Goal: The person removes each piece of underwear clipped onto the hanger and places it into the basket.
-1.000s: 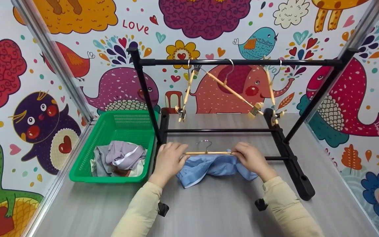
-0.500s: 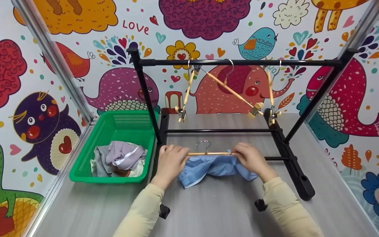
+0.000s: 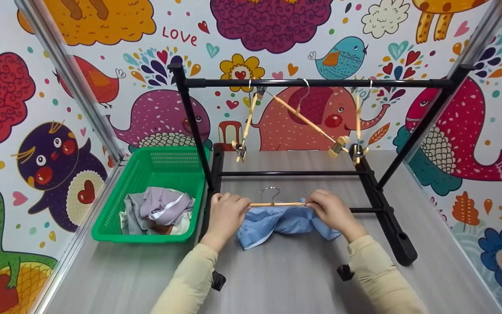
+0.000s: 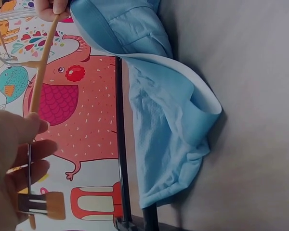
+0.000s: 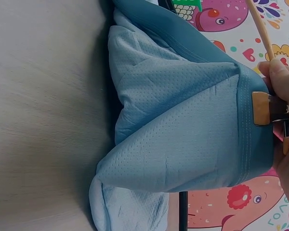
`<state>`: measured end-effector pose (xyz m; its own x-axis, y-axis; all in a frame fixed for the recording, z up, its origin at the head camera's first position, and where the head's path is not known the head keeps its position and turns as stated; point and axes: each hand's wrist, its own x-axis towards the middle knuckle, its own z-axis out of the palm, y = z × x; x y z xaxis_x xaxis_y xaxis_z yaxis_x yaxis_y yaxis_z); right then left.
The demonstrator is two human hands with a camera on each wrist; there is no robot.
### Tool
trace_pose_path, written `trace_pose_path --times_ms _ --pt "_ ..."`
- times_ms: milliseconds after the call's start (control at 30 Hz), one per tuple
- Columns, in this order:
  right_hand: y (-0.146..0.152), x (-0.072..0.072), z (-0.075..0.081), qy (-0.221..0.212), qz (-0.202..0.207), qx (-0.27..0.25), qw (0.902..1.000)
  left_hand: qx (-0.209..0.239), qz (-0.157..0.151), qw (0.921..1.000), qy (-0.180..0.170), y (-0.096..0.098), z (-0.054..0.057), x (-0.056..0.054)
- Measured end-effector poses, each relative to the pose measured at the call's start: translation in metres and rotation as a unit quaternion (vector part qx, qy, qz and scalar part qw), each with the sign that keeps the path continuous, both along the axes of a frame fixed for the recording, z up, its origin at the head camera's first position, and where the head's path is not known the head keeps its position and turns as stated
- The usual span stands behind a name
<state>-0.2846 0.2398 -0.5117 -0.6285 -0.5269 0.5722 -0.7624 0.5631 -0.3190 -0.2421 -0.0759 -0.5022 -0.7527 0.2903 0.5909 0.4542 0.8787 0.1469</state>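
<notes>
Both hands hold a wooden clip hanger whose metal hook points up. In the head view my left hand grips its left end; in the left wrist view, the clip beside those fingers has no cloth in it. My right hand pinches the other end, where a clip bites the stitched waistband of a light blue pair of shorts. From that clip the shorts slant down, and their lower folds lie at the grey table. The left part of the waistband sags loose below the bar.
A black clothes rack stands behind the hands, with three bare clip hangers, one of them the slanted hanger, on its rail. On the left, a green basket contains crumpled clothes. Patterned walls enclose the table.
My left hand has shifted slightly right along the hanger. The right-hand hanger on the rail has swung a little to the left. My right hand stays in place.
</notes>
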Motion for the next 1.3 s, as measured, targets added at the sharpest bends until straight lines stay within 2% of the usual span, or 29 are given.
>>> trace_pose_path --times_ms 200,500,833,1100,1300 --pt "0.000 0.000 -0.001 -0.005 0.002 0.000 1.0000 0.022 -0.004 0.9997 0.011 0.001 -0.002 -0.001" --pt "0.001 0.001 0.002 -0.018 0.016 -0.005 0.9997 0.026 0.002 0.9996 0.007 0.002 -0.005 -0.001" --pt "0.004 0.003 0.011 -0.073 0.009 0.009 0.9973 0.025 0.001 0.9996 0.013 0.002 -0.008 -0.003" --pt "0.013 0.004 0.021 -0.114 0.009 0.018 0.9932 0.031 0.001 0.9995 -0.010 0.000 -0.009 -0.002" --pt "0.021 0.007 0.026 -0.124 -0.015 0.018 0.9920 0.034 0.009 0.9990 -0.027 0.000 -0.009 -0.001"
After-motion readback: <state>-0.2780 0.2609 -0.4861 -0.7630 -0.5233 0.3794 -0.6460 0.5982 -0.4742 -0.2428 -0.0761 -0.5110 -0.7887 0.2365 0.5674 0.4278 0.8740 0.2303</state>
